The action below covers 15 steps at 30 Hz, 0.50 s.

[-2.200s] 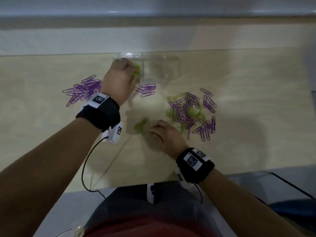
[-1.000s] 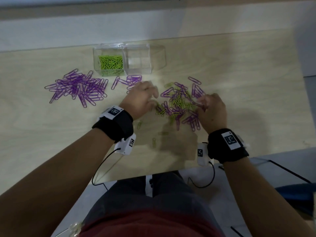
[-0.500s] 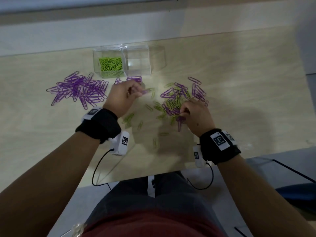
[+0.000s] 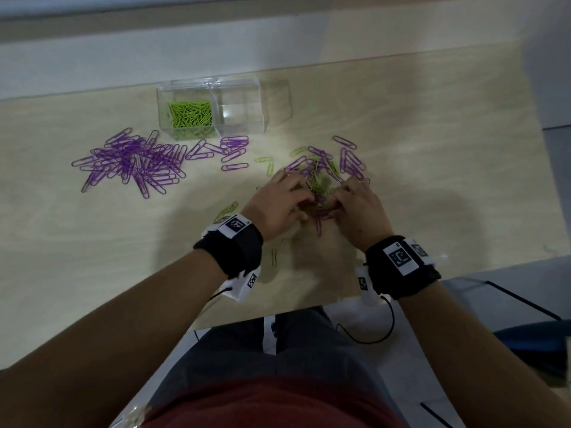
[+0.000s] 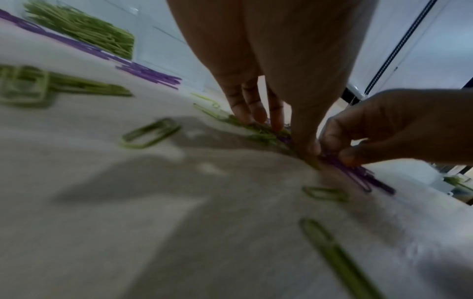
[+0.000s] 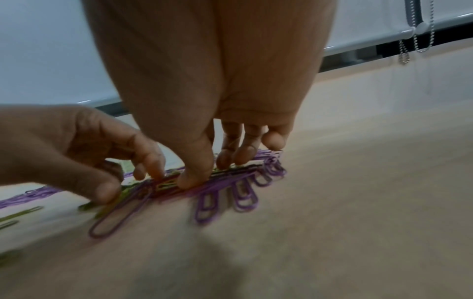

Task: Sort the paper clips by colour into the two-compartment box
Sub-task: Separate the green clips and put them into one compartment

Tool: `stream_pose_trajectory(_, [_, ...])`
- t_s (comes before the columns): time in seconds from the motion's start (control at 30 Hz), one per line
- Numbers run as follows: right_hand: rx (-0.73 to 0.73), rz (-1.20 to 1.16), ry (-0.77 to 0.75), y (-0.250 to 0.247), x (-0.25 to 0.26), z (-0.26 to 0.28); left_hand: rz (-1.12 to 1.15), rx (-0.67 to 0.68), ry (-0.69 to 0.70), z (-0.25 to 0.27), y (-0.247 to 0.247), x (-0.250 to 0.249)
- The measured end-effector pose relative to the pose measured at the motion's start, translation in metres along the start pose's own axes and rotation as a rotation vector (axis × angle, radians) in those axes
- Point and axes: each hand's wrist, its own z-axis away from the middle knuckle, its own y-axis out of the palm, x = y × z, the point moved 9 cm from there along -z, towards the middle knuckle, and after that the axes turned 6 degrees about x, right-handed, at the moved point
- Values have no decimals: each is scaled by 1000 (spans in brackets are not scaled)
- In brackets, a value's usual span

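The pale wooden counter point(image 4: 432, 125) carries a clear two-compartment box point(image 4: 213, 111), green clips in its left half only. My left hand point(image 4: 278, 205) has come back from the purple pile point(image 4: 133, 163); both grips press loose, uncurled fingers on the mixed clip heap point(image 4: 321, 171), my right hand point(image 4: 358, 211) beside it.

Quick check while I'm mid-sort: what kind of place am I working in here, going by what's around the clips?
Probably an office or study desk by a window: a pale wood-grain tabletop, a clear two-compartment box of the stationery sort, and a bead-chain blind cord hanging over a white sill behind the table.
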Motion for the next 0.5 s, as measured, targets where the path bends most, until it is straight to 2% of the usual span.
stream_pose_trajectory(0.13, [-14,-18,-4,-7,-8,5,39,-35,-45,13,-4,21])
stream_pose_trajectory(0.33, [-131,-37,118,-26,-39,16,97,-34,-90,47,-19,51])
stream_pose_trajectory(0.5, [-224,-73,125,-25,-21,29,126,-161,-127,37,-31,43])
